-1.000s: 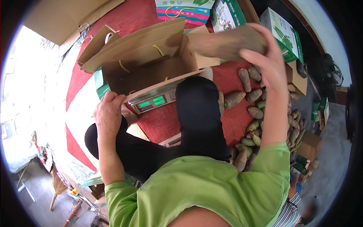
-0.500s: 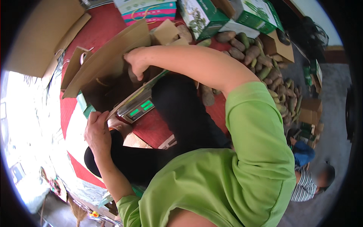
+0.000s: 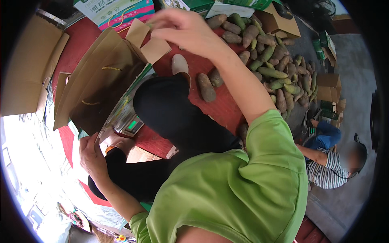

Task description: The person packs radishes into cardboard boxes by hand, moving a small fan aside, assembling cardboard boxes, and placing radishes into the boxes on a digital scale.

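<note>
Red mat (image 3: 219, 109) spread over the ground, ringed by cardboard: flat brown sheets (image 3: 28, 69) at far left, printed cartons (image 3: 117, 10) along the top, small boxes (image 3: 328, 87) at right. Heap of long brown and greenish tubers (image 3: 271, 60) across the upper right of the mat, one lone tuber (image 3: 206, 87) lying apart, nearer the knee in black trousers (image 3: 170, 109). Pale shoe (image 3: 180, 65) just beyond that knee.

Open brown cardboard box (image 3: 101, 85) with yellow cord handles tilted on a metal scale (image 3: 127, 117), green display lit at the near edge. Box flaps (image 3: 148, 40) standing up at the far end.

Right hand (image 3: 184, 28) stretched out over the box flaps, fingers loosely curled and slightly spread, nothing visibly gripped; contact with the flap tips impossible to tell. Left hand (image 3: 92, 156) low at the near left corner of the scale, fingers bent against its edge and the box's lower corner, thumb tucked; exact grip unclear from this angle.

Green shirt (image 3: 227, 194) filling the lower middle. Another person (image 3: 328, 158) in a striped shirt and blue trousers seated at far right, well apart from the box.
</note>
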Action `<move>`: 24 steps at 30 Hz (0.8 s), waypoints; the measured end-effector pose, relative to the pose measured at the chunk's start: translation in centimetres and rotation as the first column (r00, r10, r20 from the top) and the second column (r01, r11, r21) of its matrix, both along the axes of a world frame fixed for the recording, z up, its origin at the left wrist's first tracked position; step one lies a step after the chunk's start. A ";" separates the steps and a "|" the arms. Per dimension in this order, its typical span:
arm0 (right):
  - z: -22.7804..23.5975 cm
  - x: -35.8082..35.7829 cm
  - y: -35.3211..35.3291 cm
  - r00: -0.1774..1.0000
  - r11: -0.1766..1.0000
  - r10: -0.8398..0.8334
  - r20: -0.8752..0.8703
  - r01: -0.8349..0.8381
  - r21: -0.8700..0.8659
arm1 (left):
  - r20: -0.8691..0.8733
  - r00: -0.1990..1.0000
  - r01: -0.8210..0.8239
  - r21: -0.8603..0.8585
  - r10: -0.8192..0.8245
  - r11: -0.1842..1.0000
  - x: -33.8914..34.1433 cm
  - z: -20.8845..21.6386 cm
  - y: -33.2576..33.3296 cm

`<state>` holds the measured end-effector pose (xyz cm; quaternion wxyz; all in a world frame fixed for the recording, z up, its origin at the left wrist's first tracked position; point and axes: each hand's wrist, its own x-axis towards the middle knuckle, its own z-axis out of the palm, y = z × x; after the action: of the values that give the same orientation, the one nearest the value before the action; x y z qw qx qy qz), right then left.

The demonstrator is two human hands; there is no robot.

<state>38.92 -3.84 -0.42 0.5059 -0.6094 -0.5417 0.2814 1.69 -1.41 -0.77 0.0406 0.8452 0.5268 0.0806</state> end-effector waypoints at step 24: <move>-37.2 1.0 -18.7 0.816 0.179 -0.508 0.276 0.413 -0.893 | 0.116 0.993 0.019 0.001 -0.019 1.000 0.1 -0.5 -0.1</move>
<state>39.87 -22.57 -37.63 0.1501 -0.9045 -0.0516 0.3958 1.80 -1.48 -1.27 0.0716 0.8440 0.5156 0.1292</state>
